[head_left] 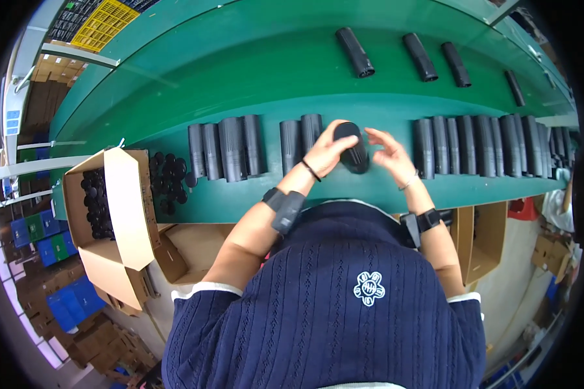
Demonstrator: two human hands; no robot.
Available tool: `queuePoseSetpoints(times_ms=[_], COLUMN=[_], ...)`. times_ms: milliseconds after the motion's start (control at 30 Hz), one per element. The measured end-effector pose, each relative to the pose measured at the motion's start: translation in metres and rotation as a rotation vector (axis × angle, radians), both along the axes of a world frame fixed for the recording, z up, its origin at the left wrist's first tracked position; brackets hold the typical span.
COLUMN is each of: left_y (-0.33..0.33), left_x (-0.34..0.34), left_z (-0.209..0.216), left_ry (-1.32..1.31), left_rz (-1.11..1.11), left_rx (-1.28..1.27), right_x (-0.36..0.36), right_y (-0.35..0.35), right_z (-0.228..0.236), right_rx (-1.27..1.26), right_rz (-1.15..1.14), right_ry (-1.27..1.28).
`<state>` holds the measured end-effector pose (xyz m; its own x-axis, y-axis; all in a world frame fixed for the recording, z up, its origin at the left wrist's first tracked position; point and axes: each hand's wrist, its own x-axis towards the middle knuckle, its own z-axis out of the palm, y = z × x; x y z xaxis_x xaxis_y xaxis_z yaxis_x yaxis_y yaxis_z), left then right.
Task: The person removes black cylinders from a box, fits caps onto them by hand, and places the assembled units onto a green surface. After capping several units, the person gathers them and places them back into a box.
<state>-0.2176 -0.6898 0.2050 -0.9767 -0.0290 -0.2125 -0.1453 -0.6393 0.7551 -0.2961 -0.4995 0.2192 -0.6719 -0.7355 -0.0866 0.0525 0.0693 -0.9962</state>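
Note:
A black ribbed cylinder point(355, 155) is held over the green bench by my left hand point(328, 150), its fingers wrapped round the upper end and the thumb lying across it. Just to the right of it, my right hand point(390, 155) is raised with fingers spread and slightly blurred, apart from the cylinder. Left of my hands, two black cylinders point(291, 146) lie side by side, and several more point(232, 149) lie beyond them. To the right of my right hand is a long row of similar black cylinders point(467, 146).
An open cardboard box point(133, 207) of round black caps stands at the left, with loose black caps point(169, 178) beside it. Several cylinders point(422, 57) lie on the darker green belt point(240, 58) behind the bench. Open cartons point(486, 240) stand below the bench edge.

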Motion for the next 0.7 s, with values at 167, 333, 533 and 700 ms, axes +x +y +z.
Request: queuePoseSetpoints(times_ms=[167,333,533,700], left_y=[-0.028,-0.058,-0.043,-0.052], left_x=[-0.001,-0.015,-0.013,0.015], left_z=[0.006,-0.019,0.000,0.005], left_ry=[-0.036,-0.289,-0.269,-0.029], left_rz=[0.147,0.206,0.019,-0.113], left_rx=[0.042,-1.783,-1.827,-0.825], right_x=[0.010,-0.055,-0.132,-0.131], right_y=[-0.009,-0.068,-0.182,-0.173], right_z=[-0.044,-0.020,-0.048,-0.049], right_rx=[0.142,0.286,0.591,0.740], right_rz=[0.251,-0.012,-0.192,-0.005], right_ry=[-0.042,0.044,0.445,0.764])
